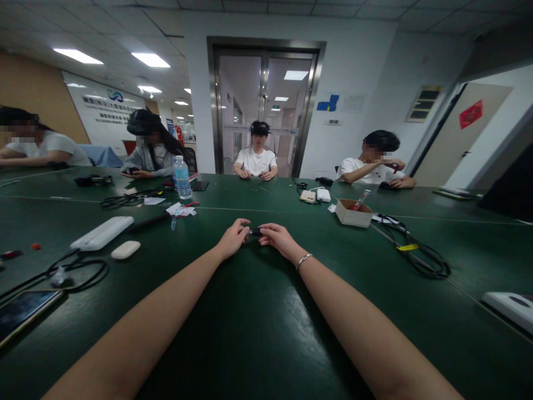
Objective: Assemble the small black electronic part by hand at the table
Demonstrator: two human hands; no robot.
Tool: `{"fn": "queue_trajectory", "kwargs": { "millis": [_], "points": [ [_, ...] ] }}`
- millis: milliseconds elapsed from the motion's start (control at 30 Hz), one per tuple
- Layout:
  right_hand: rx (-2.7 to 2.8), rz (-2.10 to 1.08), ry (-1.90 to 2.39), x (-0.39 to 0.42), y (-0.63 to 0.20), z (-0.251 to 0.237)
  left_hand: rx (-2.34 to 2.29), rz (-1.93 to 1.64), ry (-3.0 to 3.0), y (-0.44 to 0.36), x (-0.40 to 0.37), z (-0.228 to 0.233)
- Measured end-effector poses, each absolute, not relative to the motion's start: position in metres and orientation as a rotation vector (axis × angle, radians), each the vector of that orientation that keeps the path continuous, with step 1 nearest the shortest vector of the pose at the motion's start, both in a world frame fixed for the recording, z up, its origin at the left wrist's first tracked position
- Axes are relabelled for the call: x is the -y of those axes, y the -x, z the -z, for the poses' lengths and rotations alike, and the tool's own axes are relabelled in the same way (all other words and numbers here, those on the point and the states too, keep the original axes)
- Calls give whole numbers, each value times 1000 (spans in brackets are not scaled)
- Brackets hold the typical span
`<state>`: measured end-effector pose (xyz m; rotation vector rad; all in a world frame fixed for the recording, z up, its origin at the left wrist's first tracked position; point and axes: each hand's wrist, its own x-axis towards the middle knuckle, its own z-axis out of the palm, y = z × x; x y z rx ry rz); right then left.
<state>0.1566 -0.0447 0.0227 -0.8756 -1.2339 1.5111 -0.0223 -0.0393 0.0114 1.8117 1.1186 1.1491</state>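
Note:
Both my arms stretch forward over a dark green table (258, 311). My left hand (233, 238) and my right hand (277, 238) meet at the table's middle and pinch a small black object (255, 231) between their fingertips. The object is mostly hidden by the fingers, so I cannot tell what it is. A thin bracelet (303, 260) circles my right wrist.
A white power strip (102, 232), a white oval case (125, 249), black cables (79, 272) and a phone (23, 311) lie at left. A water bottle (182, 178) stands behind. A cardboard box (353, 213) and cables (420, 258) lie at right. Several people sit across the table.

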Motion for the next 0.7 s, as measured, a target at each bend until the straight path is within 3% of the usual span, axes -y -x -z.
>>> {"fn": "queue_trajectory", "kwargs": {
  "millis": [700],
  "points": [
    [1233,-1511,888,46,-156,-24,-1124,-1097,-1819,23,39,-11]
  ]
}}
